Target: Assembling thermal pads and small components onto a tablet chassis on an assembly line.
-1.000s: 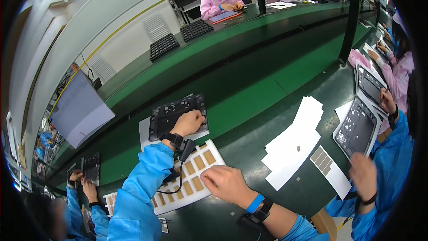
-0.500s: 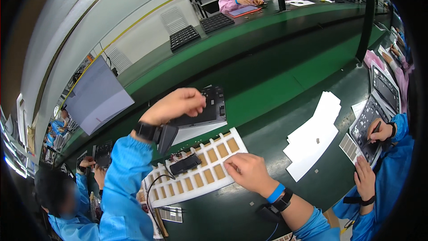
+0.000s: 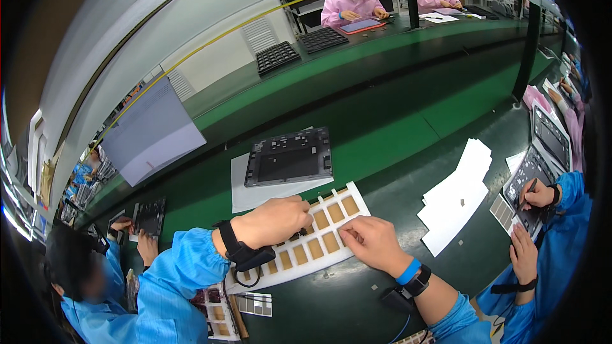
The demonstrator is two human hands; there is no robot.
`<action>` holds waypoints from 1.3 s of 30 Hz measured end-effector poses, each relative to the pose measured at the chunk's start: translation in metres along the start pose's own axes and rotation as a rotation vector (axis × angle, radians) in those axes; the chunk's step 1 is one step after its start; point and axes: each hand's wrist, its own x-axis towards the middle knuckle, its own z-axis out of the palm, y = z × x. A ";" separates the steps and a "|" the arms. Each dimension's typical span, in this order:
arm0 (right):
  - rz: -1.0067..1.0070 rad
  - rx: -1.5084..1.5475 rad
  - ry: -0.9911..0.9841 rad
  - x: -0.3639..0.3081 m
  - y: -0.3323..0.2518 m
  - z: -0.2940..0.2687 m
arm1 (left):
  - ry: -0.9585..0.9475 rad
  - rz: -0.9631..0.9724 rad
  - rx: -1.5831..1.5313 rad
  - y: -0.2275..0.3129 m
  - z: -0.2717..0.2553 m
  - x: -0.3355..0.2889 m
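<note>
The left hand (image 3: 280,222), fingers bent, is over the tray (image 3: 322,262) on the table (image 3: 306,312); the right hand (image 3: 373,242) curls at its edge. Whether either holds anything, I cannot tell. A nudge there might slide the tray.

A head-worn fisheye looks down over the bench (image 3: 401,204).

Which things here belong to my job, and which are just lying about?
Likely in use:
white compartment tray, left hand over it, right hand at its edge
black device housing

Likely lying about:
overlapping white sheets
two black grid trays
lower grey-striped card
</note>
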 end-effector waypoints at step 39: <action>-0.003 0.017 0.008 0.002 0.000 -0.002 | 0.756 -0.880 -0.608 -0.168 0.086 0.133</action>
